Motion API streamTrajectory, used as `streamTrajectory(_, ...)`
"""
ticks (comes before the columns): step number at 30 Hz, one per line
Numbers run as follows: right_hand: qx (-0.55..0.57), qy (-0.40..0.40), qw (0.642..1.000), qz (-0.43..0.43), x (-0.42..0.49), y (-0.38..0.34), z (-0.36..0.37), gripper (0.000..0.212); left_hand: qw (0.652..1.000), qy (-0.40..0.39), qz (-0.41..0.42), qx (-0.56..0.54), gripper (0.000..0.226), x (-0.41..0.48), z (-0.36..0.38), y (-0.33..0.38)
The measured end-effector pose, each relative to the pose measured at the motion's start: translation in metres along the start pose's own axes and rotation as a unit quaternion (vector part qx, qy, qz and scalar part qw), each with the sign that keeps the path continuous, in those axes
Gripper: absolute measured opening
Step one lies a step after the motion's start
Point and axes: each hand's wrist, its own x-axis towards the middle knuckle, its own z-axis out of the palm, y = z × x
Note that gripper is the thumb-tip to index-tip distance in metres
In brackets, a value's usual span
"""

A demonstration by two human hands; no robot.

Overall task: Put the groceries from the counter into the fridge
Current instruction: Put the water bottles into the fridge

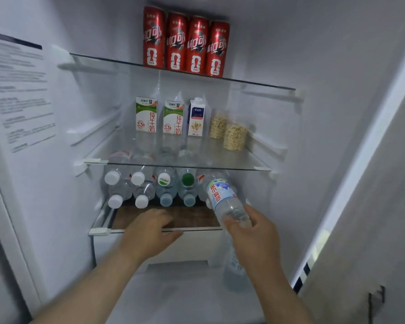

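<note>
Head view: R hand [253, 232] reaches in from lower right, wrist roughly straight, fingers & thumb wrapped round the near end of a water bottle [220, 195]. The bottle is tilted, far end up and in, just under the front edge of the mid shelf [243, 160], at the right end of the lower shelf [98, 230]. It's clear plastic w/ a blue-white label and red lettering. It sits just beside the laid-down bottles [150, 185] – whether it touches them, can't tell.

L hand [147, 235] comes in from lower left, forearm angled up. Its fingers lie fairly flat on top of the lower shelf's front, thumb along the edge, holding nothing loose; it's a bit blurred.

Fridge [313, 54] interior is white w/ glass shelves. Top shelf [103, 60]: four red cans [186, 43] in a row. Mid shelf: two green-white milk cartons [146, 115], a white carton [196, 118], two jars [234, 136] of oat-like flakes. Lower shelf: bottles stacked on their sides in two layers, caps facing out – white, green, blue. A white drawer [197, 246] sits under it. Printed sheet [19, 90] on the left wall, text unreadable.
</note>
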Motion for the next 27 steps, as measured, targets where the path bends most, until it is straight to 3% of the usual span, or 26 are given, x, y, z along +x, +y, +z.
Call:
streamTrajectory(7,-0.022,0.011,0.999,-0.035,0.034,0.005,0.027,0.009,0.998,0.049,-0.028,-0.003,0.046,-0.003,0.017,-0.004)
streamTrajectory(15,-0.054,-0.008,0.998,-0.040,0.065,-0.010,0.059,0.029,0.998,0.048,-0.029,-0.010,0.046,-0.003,0.013,-0.001)
streamTrajectory(20,-0.059,-0.034,0.997,-0.032,0.085,-0.019,0.067,0.004,0.998,0.046,-0.036,-0.003,0.048,-0.004,0.014,-0.002)
streamTrajectory(22,-0.067,-0.040,0.996,-0.034,0.092,-0.022,0.070,0.016,0.998,0.050,-0.032,0.000,0.048,-0.004,0.015,-0.002)
streamTrajectory(25,-0.062,-0.062,0.996,-0.025,0.102,-0.024,0.075,0.004,0.998,0.054,-0.027,0.001,0.047,-0.004,0.014,-0.002)
streamTrajectory(27,-0.062,-0.085,0.994,-0.020,0.106,-0.026,0.077,0.011,0.998,0.050,-0.026,0.003,0.047,-0.004,0.013,-0.001)
